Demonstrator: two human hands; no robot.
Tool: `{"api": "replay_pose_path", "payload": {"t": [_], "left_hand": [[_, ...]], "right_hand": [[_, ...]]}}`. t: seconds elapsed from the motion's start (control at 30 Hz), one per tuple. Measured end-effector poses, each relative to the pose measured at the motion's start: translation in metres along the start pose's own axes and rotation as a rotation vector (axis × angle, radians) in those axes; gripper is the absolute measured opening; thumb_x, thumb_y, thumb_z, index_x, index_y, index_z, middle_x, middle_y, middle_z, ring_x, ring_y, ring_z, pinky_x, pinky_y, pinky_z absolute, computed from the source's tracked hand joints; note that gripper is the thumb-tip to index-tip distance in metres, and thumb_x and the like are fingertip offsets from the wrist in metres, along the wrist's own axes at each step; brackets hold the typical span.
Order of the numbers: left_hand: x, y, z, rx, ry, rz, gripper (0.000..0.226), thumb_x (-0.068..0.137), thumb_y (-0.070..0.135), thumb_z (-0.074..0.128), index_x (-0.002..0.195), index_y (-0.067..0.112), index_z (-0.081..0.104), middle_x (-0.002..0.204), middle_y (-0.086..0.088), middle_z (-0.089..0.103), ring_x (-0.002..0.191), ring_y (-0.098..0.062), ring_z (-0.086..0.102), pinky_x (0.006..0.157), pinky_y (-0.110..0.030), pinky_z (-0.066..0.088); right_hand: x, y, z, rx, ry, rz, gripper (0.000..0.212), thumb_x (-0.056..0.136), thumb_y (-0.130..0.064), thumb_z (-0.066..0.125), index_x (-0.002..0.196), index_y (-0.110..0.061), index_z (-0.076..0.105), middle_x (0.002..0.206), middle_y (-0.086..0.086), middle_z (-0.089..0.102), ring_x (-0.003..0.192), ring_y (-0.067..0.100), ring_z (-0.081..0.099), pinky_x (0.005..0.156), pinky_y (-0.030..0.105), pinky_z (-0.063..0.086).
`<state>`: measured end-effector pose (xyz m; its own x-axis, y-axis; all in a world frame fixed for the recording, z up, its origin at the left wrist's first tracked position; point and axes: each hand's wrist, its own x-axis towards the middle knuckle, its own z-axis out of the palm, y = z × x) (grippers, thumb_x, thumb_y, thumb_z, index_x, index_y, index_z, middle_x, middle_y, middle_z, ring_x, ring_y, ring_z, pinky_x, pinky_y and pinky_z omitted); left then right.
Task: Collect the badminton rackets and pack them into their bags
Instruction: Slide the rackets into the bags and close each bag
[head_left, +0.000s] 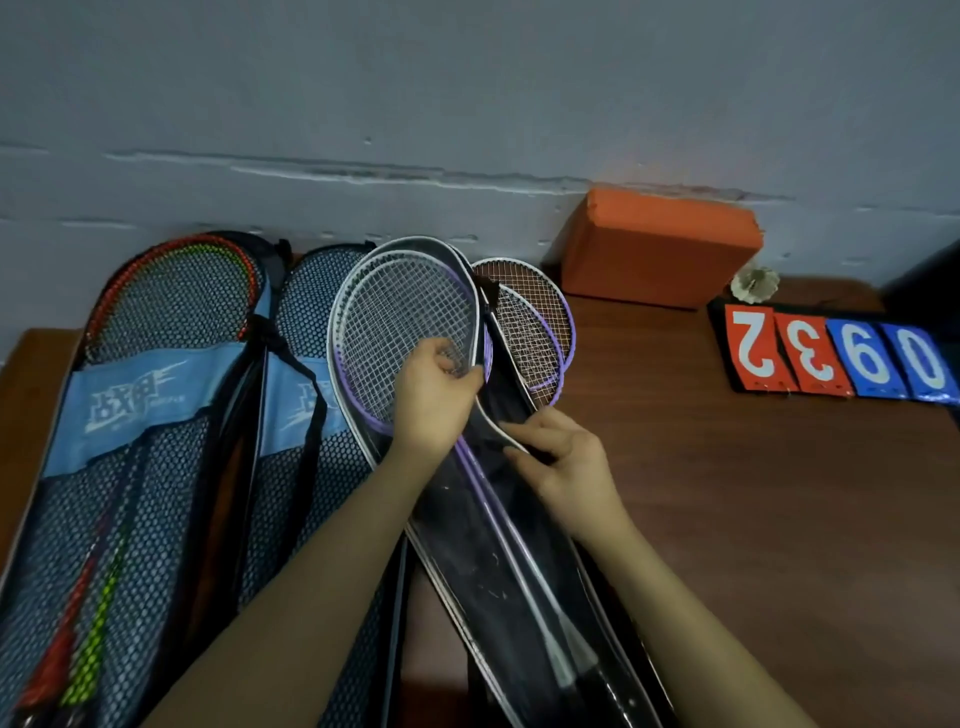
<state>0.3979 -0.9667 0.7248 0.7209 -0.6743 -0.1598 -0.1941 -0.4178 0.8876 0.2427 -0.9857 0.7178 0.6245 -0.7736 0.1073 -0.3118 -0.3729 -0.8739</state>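
Risk: left hand (434, 395) grips purple rackets (405, 322); right hand (558, 457) pinches clear bag (498, 545) edge; strings may snag there, beside orange block (657, 247)

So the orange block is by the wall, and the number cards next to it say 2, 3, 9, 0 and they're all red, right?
Not quite. The head view shows the orange rectangular block by the wall, and the row of number cards reads 2, 3, 9, 0, but only the 2 and 3 cards are red. The 9 and 0 cards are blue.
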Motion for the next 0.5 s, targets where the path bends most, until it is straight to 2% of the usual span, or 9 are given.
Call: {"api": "replay_pose_path", "payload": {"t": [0.07, 0.13, 0.17, 0.27, 0.3, 0.4, 0.5], "left_hand": [[-0.011, 0.002, 0.0, -0.087, 0.029, -0.025, 0.037, 0.082, 0.006, 0.061, 0.119, 0.006, 0.055, 0.076, 0.006, 0.058, 0.068, -0.01, 0.057, 0.06, -0.017, 0.046], [-0.023, 0.0, -0.003, -0.153, 0.059, -0.029, 0.034, 0.083, -0.001, 0.058, 0.117, 0.004, 0.057, 0.071, 0.008, 0.056, 0.061, -0.005, 0.053, 0.054, -0.01, 0.043], [-0.03, -0.001, -0.006, -0.195, 0.058, -0.036, 0.035, 0.083, -0.002, 0.058, 0.117, 0.003, 0.057, 0.073, 0.007, 0.056, 0.063, -0.006, 0.055, 0.057, -0.012, 0.046], [-0.051, -0.003, -0.017, -0.313, 0.014, -0.054, 0.034, 0.084, 0.0, 0.06, 0.118, 0.006, 0.056, 0.085, 0.001, 0.059, 0.074, -0.015, 0.061, 0.071, -0.036, 0.056], [-0.058, -0.002, -0.022, -0.336, 0.011, -0.049, 0.033, 0.085, 0.0, 0.061, 0.116, 0.007, 0.057, 0.087, 0.0, 0.059, 0.074, -0.016, 0.061, 0.068, -0.035, 0.057], [-0.08, 0.006, -0.033, -0.403, -0.019, 0.003, 0.031, 0.085, -0.002, 0.06, 0.114, 0.008, 0.055, 0.083, -0.002, 0.057, 0.067, -0.012, 0.06, 0.052, -0.021, 0.054], [-0.097, 0.008, -0.039, -0.455, -0.065, 0.043, 0.032, 0.084, -0.004, 0.061, 0.111, 0.012, 0.055, 0.082, -0.003, 0.058, 0.065, -0.007, 0.061, 0.049, -0.019, 0.052]], "right_hand": [[-0.007, -0.003, -0.003, 0.018, -0.026, -0.009, 0.024, 0.075, -0.011, 0.066, 0.097, -0.006, 0.073, 0.075, 0.001, 0.057, 0.071, 0.011, 0.055, 0.066, 0.013, 0.04], [-0.012, -0.008, -0.008, 0.049, -0.049, -0.021, 0.021, 0.074, -0.017, 0.069, 0.092, -0.008, 0.074, 0.076, 0.005, 0.06, 0.07, 0.014, 0.057, 0.066, 0.015, 0.042], [-0.013, -0.011, -0.011, 0.064, -0.053, -0.028, 0.019, 0.076, -0.019, 0.069, 0.091, -0.009, 0.074, 0.078, 0.005, 0.061, 0.071, 0.013, 0.057, 0.067, 0.016, 0.043], [-0.014, -0.017, -0.016, 0.072, 0.029, -0.03, 0.017, 0.081, -0.02, 0.064, 0.094, -0.011, 0.072, 0.085, 0.002, 0.062, 0.079, 0.01, 0.058, 0.076, 0.018, 0.043], [-0.012, -0.016, -0.016, 0.069, 0.077, -0.014, 0.017, 0.082, -0.018, 0.064, 0.096, -0.011, 0.071, 0.086, -0.001, 0.061, 0.08, 0.009, 0.057, 0.077, 0.02, 0.043], [-0.003, -0.016, -0.014, 0.02, 0.185, 0.009, 0.027, 0.084, -0.017, 0.063, 0.11, -0.011, 0.065, 0.093, -0.01, 0.055, 0.086, 0.012, 0.056, 0.081, 0.025, 0.044], [0.006, -0.021, -0.012, 0.001, 0.247, 0.028, 0.038, 0.086, -0.018, 0.065, 0.122, -0.012, 0.058, 0.11, 0.0, 0.058, 0.097, 0.015, 0.056, 0.086, 0.026, 0.044]]}}
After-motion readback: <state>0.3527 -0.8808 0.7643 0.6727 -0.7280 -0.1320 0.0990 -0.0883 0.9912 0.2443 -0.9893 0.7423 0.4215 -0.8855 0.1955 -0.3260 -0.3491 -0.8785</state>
